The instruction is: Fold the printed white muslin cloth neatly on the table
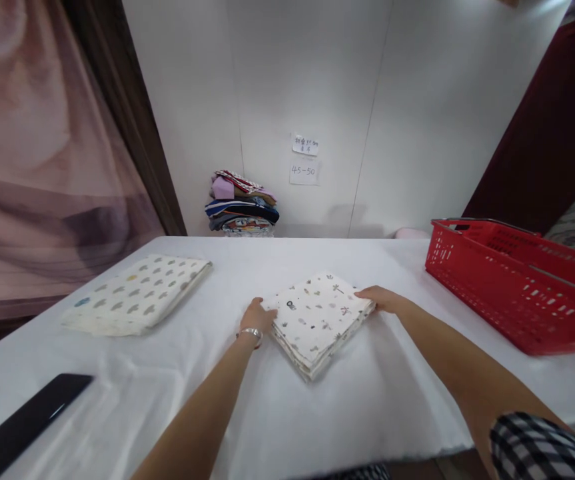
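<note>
The left hand (pixel 258 316) and right hand (pixel 381 299) each pinch an opposite corner of the folded cloth (pixel 317 310) on the white table (pixel 267 427), probably to keep its layers together. Another cloth (pixel 140 293) lies well apart, which seems to leave both hands room.

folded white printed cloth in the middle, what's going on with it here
A person has both bare hands on the folded white printed cloth, the left hand at its left corner and the right hand at its right. Another folded patterned cloth lies to the left; a red shopping basket stands to the right.
</note>
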Motion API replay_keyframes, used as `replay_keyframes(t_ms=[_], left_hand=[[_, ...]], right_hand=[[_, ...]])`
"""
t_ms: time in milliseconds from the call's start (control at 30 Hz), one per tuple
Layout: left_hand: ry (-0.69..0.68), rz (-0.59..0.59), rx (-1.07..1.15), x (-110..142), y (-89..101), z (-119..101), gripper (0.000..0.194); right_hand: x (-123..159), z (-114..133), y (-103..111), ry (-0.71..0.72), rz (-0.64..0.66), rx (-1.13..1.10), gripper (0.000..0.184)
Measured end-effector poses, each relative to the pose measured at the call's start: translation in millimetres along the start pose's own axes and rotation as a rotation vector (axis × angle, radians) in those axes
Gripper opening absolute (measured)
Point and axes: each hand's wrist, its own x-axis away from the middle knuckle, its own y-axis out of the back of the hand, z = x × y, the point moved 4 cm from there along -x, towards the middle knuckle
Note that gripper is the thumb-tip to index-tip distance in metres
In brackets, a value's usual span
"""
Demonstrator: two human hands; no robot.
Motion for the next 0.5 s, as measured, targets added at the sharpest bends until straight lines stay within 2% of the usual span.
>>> replay_keyframes(t_ms=[100, 167, 233, 300, 400, 500], left_hand=[[-0.121, -0.032, -0.097, -21, 13.6, -16, 0.054], [-0.159, -0.074, -0.130, -37, 25.5, -23, 0.058], [-0.096, -0.060, -0.121, -52, 32.8, -20, 0.067], [-0.044, -0.044, -0.121, -58, 35.1, -13, 0.068], [-0.098, -0.079, -0.166, -46, 33.3, -5, 0.059], [-0.279, -0.179, -0.240, -13, 31.1, -10, 0.049]], right_hand=[[12, -6, -13, -0.018, 0.084, -0.027, 0.040], [22, -10, -30, -0.006, 0.177, -0.065, 0.042], [31, -16, -48, 0.011, 0.228, -0.096, 0.046], [37, -22, -60, 0.013, 0.186, -0.120, 0.052], [40, -28, -67, 0.003, 0.123, -0.185, 0.060], [38, -29, -66, 0.001, 0.094, -0.220, 0.065]])
